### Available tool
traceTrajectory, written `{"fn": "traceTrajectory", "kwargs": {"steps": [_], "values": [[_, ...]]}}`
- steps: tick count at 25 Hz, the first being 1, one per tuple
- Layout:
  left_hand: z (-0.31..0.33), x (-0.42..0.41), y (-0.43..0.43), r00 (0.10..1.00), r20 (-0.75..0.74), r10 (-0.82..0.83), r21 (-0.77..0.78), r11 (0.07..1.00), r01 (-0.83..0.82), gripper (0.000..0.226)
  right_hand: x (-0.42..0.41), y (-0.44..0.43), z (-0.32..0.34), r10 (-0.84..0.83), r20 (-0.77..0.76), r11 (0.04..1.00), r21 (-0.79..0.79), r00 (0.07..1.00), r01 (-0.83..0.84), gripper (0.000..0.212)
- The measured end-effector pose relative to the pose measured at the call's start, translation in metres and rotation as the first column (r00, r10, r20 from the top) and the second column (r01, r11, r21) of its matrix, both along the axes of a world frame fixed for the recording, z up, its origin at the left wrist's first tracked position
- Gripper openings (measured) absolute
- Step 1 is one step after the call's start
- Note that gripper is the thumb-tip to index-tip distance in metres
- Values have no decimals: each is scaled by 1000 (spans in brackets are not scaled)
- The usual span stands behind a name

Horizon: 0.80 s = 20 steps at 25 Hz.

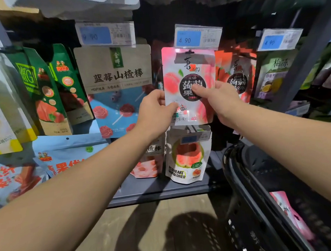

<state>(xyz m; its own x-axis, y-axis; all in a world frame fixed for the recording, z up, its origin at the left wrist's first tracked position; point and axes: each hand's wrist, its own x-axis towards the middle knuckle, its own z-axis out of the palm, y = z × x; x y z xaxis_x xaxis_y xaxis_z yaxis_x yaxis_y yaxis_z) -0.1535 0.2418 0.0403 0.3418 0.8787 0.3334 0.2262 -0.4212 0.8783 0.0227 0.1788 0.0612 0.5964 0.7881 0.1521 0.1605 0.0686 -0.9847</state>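
A pink peach-printed jelly pouch (189,71) hangs on a peg under a blue 4.90 price tag (197,37) in a shop's snack rack. My left hand (156,111) pinches the pouch's lower left edge between thumb and fingers. My right hand (221,102) holds its right side, thumb pressed on the dark round label at the front. Both arms reach forward from the bottom of the view.
Other hanging pouches surround it: a blueberry hawthorn stick bag (117,89) to the left, a red pouch (236,74) to the right, a guava pouch (187,158) below. A black shopping basket (245,188) holding a pink pouch (290,214) stands at lower right. Wooden floor lies below.
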Motion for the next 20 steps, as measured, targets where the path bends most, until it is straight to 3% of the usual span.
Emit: {"fn": "traceTrajectory", "kwargs": {"steps": [5,9,13,16,18,20], "values": [[-9,5,11,999,-39,17,9,1000,-17,12,0,3,-4,22,17,996,-84,1000,-21,32],[-13,18,24,990,-114,81,83,994,-71,15,0,8,-12,-57,61,994,-94,996,63,13],[-22,40,28,980,-74,183,120,977,-174,26,0,25,-33,-208,127,963,-145,970,225,36],[-38,51,26,976,11,218,273,938,-213,52,-1,53,-33,-292,99,935,-179,951,306,33],[-55,54,30,977,-59,205,409,898,-163,51,-1,70,-32,-304,77,932,-183,950,313,26],[-68,57,42,968,-152,202,441,890,-117,43,1,86,-31,-311,29,933,-183,950,311,29]]}}
